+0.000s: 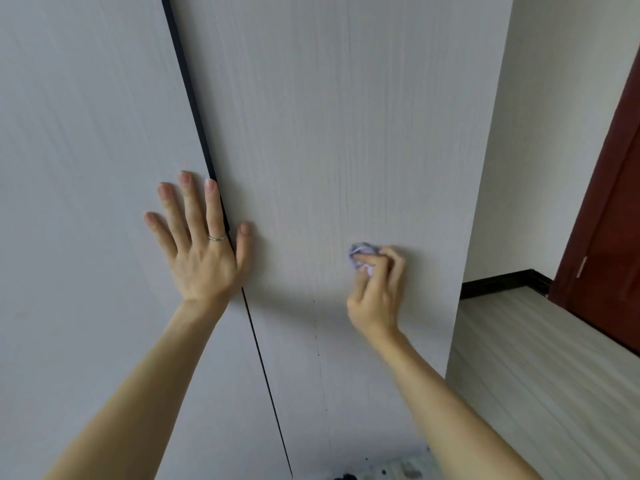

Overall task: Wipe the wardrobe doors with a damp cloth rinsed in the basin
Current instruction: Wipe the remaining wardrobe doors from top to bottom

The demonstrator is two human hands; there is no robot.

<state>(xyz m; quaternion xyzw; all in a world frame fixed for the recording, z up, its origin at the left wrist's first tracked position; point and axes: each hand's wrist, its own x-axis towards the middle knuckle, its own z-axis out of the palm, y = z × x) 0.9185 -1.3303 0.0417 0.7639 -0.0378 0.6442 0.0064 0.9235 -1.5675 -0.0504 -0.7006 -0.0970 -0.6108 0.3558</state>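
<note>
The left hand [204, 258] lies flat, fingers [188, 202] spread. They rest on the left door [86, 133] while the thumb rests on the right door [346, 116], straddling the dark gap [194, 109] between them. A ring [216, 237] sits on one finger. The right hand [375, 296] pinches a crumpled lilac cloth [362, 250] against the right door, with bare panel above its fingers. Right of them the door's outer edge drops to pale floor [536, 358], then black skirting [502, 282], a white wall [554, 133] and a dark red door [609, 220].

Bare left hand [204, 251] flat, fingers spread; bare right hand [377, 289] curled, pinching crumpled lilac cloth [362, 251]; 2 forearms extended.
</note>
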